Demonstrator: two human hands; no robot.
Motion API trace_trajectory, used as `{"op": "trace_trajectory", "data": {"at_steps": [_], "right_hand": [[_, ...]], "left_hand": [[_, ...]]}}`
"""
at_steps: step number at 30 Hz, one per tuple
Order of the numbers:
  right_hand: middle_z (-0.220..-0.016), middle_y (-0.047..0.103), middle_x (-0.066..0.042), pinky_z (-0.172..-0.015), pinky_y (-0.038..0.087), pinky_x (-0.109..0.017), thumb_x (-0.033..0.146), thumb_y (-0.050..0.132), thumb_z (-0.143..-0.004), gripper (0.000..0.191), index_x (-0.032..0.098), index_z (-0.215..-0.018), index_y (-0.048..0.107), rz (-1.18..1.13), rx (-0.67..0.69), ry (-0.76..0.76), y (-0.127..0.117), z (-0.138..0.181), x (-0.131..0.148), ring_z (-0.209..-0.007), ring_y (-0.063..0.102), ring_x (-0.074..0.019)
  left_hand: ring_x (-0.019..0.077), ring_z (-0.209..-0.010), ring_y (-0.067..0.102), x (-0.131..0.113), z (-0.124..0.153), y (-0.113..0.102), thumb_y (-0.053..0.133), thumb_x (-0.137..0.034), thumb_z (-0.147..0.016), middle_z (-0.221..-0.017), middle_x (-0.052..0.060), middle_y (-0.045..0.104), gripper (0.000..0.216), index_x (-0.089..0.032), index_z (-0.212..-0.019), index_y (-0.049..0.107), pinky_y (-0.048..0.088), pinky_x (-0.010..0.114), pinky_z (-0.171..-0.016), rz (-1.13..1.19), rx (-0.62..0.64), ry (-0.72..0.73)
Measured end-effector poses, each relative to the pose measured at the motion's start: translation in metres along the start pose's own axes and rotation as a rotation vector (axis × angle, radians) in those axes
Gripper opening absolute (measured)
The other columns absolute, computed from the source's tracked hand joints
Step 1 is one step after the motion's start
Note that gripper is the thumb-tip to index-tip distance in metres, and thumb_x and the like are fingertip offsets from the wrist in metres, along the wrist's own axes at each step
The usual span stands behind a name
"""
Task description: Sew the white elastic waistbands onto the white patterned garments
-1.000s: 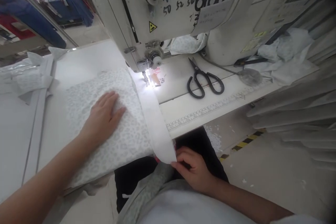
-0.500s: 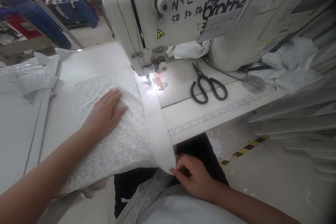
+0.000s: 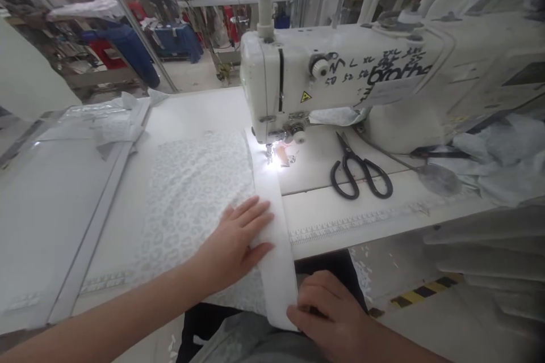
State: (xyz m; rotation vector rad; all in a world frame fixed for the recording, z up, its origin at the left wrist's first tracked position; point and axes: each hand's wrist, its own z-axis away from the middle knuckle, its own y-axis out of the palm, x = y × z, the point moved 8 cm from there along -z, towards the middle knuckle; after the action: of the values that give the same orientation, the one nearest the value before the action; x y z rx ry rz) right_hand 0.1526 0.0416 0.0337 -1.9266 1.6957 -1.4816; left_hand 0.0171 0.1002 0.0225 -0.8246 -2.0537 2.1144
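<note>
As L hand (image 3: 238, 241) lies flat, R hand (image 3: 326, 312) pinching white band (image 3: 272, 221), lengthwise toward needle (image 3: 269, 153).

- Two hands of mine: my left hand (image 3: 236, 238) flat on the cloth at centre frame, my right hand (image 3: 327, 309) at the lower centre, fingers pinching the band's near end.
- One sewing machine (image 3: 340, 85), upper centre to right.
- One lit needle area (image 3: 272, 156) under its head.
- One patterned fabric piece (image 3: 191, 193), centre left.
- One plain white band (image 3: 276, 244) along that fabric's right edge.
- One pair of black scissors (image 3: 360, 170), right of centre.
- One printed ruler strip (image 3: 361, 221) on the table's front edge, right of centre.
- One pile of white scraps (image 3: 498, 153), far right.
</note>
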Motion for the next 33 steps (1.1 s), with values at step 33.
{"op": "trace_trajectory", "data": {"at_steps": [33], "right_hand": [[-0.099, 0.062, -0.01, -0.078, 0.052, -0.038, 0.006, 0.044, -0.082, 0.029, 0.016, -0.106, 0.055, 0.115, -0.128, 0.106, -0.032, -0.056, -0.058, -0.091, 0.058, -0.0225]], "left_hand": [[0.0252, -0.129, 0.031, 0.041, -0.063, -0.046, 0.039, -0.052, -0.086, -0.136, 0.007, 0.039, 0.055, -0.016, -0.128, 0.041, 0.028, 0.045, -0.107, -0.209, 0.026, 0.124]]}}
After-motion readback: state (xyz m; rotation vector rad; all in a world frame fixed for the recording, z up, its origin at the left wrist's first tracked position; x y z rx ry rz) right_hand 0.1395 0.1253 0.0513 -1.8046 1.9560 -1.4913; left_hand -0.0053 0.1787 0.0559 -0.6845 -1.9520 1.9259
